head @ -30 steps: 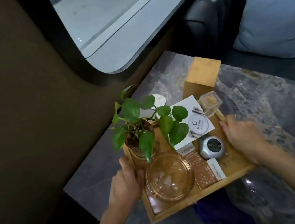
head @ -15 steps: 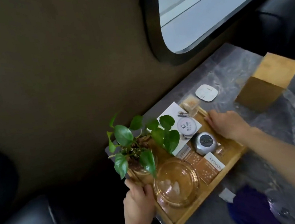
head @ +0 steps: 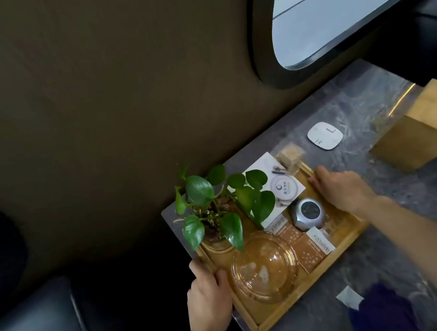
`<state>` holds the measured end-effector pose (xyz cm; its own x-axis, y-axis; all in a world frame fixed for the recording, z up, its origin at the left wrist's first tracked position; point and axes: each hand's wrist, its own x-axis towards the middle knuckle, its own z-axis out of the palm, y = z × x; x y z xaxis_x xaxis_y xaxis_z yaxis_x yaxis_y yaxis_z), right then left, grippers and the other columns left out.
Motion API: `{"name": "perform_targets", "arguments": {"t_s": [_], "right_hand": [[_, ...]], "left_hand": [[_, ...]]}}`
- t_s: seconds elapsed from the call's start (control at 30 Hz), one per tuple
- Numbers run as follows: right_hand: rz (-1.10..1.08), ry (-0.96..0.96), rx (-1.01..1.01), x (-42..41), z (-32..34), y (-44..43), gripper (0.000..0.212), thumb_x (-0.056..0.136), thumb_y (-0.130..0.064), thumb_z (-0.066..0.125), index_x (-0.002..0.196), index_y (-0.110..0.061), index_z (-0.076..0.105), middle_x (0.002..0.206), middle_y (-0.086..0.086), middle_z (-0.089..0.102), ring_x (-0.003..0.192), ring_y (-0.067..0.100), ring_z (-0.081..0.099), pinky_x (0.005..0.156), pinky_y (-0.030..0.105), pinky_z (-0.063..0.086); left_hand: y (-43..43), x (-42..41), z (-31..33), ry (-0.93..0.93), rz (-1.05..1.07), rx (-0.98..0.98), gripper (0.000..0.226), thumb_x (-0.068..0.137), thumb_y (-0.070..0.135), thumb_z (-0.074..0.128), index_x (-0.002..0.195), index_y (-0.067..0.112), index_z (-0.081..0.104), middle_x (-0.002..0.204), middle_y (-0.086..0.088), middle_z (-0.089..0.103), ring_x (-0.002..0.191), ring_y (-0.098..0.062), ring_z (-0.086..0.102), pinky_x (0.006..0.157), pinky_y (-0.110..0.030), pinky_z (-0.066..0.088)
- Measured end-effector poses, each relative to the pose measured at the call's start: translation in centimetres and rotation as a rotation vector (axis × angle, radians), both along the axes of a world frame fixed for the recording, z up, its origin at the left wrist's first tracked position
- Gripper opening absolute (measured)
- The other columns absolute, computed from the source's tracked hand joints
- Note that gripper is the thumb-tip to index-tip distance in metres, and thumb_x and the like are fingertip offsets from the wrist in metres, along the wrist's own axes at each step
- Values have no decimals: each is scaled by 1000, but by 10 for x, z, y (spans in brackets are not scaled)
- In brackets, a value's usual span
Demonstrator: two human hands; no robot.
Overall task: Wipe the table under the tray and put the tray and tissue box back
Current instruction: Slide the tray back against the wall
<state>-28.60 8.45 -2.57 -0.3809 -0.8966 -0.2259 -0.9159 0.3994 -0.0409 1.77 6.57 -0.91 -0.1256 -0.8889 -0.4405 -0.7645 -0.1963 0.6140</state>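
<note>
- Compared with a moment ago, the tray (head: 343,240) sits closer to the table's (head: 393,261) left corner, near the dark wall.
- Left hand (head: 207,296) grips the tray's near-left rim; right hand (head: 340,189) clasps its far edge.
- Wooden tray carries a plant (head: 217,207), glass ashtray (head: 265,268), cards.
- Tissue box (head: 420,128) stands well apart, at right.

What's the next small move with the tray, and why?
Probably ease the tray a little further along the table, away from the tissue box, then let go. Both hands grip it, the left hand on the near-left rim and the right hand on the far rim. The purple cloth lies ready near the front edge.
</note>
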Motion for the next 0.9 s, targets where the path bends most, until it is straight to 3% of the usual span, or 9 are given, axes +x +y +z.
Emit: {"name": "perform_targets", "arguments": {"t_s": [0.07,0.2,0.27,0.33,0.43,0.53,0.63,0.73,0.9], "right_hand": [[-33,-91,-6,-4,-1,3,33,95,-41,32,98,-9,43,83,15,66,76,35,62,64,38,44],[-145,-500,-10,-14,12,17,38,87,-48,48,115,-23,49,97,-2,61,89,20,58,79,38,48],[-178,-751,39,-17,22,27,50,79,-47,60,123,-31,44,106,-11,57,96,12,58,84,29,46],[-150,-875,148,-20,29,41,76,65,-50,73,128,-38,33,120,-15,51,106,3,54,89,20,44],[-93,-728,355,-30,23,59,122,52,-44,85,141,-41,2,139,-3,27,130,15,31,111,34,27],[-60,-607,432,-32,14,64,134,54,-26,86,140,-37,-16,151,10,12,140,24,13,116,42,16],[30,-536,338,-27,10,59,126,57,-17,83,143,-25,-8,149,15,22,136,26,22,114,41,22],[72,-565,209,-25,10,55,109,58,-16,80,138,-33,9,132,10,44,121,22,45,105,39,37],[75,-529,168,-25,9,42,100,60,-18,78,138,-28,16,127,7,48,110,20,52,97,40,45]], "left_hand": [[4,3,4,42,-16,14,25,94,37,40,108,18,33,90,-8,65,93,-35,65,80,-42,51],[13,10,5,-50,-208,41,81,80,68,37,139,17,15,115,-7,66,102,-27,65,86,-39,51],[21,12,5,-78,-290,97,108,69,78,42,145,18,-6,136,-5,53,116,-22,58,94,-35,47],[30,11,6,-87,-355,130,131,58,80,53,143,14,-22,151,-2,30,133,-16,40,103,-27,39],[39,11,3,-139,-430,99,146,51,74,67,128,11,-40,150,-2,16,139,-13,25,110,-21,25],[39,12,-1,-165,-455,71,147,54,66,72,125,8,-43,147,-1,15,138,-14,21,113,-20,18],[40,11,-2,-160,-452,41,143,58,59,72,135,3,-34,148,-3,16,139,-15,19,114,-20,17],[40,10,-2,-136,-425,43,139,60,56,71,137,3,-31,148,-4,16,140,-17,19,114,-21,17],[33,14,-4,-56,-394,50,136,62,52,71,137,5,-32,144,-5,21,137,-17,23,114,-24,23]]}}
